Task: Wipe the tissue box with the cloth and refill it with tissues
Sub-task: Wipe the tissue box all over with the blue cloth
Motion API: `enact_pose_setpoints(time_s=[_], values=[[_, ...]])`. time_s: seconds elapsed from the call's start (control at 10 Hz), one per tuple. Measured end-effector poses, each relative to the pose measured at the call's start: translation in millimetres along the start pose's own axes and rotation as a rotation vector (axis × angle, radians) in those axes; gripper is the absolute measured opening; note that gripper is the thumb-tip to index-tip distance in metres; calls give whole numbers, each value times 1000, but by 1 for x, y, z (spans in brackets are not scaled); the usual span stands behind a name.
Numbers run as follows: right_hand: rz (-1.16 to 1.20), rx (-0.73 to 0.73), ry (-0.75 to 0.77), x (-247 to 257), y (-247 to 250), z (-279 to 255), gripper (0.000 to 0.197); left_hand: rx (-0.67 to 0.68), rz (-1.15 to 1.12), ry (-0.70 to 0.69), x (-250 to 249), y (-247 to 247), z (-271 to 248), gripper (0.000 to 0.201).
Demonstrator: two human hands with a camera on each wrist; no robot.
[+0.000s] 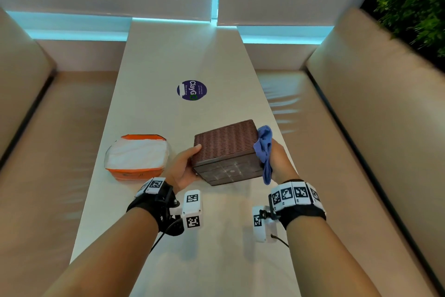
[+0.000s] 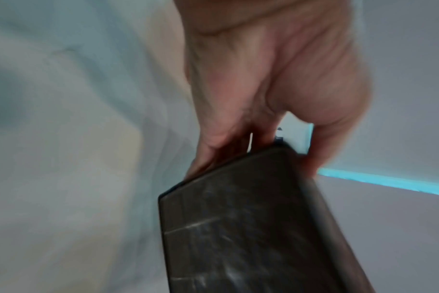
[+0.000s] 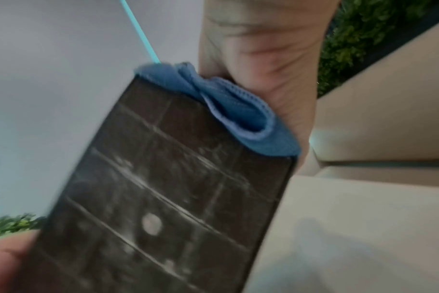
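on the pale table (image 1: pixel 183 55) an orange-and-white tissue pack (image 1: pixel 137 155) lies just left of the hands, and a round purple sticker (image 1: pixel 192 90) sits farther off. the brown woven box (image 1: pixel 225 145) is held tilted, base facing near. the left hand (image 1: pixel 184 169) grips its left edge. the right hand (image 1: pixel 280 161) clutches a blue cloth (image 1: pixel 265 149) against its right side.

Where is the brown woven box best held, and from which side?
Hold the brown woven box by its left wall, coming from the left, as the left hand does: thumb on the woven face, fingers beneath. The flat, straight walls suit a clamp, and the right hand presses the blue cloth on the opposite wall.
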State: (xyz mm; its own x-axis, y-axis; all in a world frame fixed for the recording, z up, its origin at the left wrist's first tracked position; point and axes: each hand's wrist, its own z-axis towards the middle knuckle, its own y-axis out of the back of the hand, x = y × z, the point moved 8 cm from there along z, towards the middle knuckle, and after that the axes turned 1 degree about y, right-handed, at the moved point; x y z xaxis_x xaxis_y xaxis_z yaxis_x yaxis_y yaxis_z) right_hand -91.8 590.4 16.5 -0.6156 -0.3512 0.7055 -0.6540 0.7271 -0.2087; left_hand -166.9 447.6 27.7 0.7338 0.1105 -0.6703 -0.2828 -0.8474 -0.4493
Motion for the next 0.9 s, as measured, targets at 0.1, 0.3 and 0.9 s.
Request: enact_pose_setpoints(time_s=[0.1,0.3,0.9], values=[[155,-1293,369,38,41,-79,47,-86,186,-48,-8,-4,5,34],[-148,-1489,423,66,33,-68,44,-1,444,-14,-9,-30,0,45],[-463,-1580,126,83,14,-55,54,-71,409,-14,-15,-28,5,52]])
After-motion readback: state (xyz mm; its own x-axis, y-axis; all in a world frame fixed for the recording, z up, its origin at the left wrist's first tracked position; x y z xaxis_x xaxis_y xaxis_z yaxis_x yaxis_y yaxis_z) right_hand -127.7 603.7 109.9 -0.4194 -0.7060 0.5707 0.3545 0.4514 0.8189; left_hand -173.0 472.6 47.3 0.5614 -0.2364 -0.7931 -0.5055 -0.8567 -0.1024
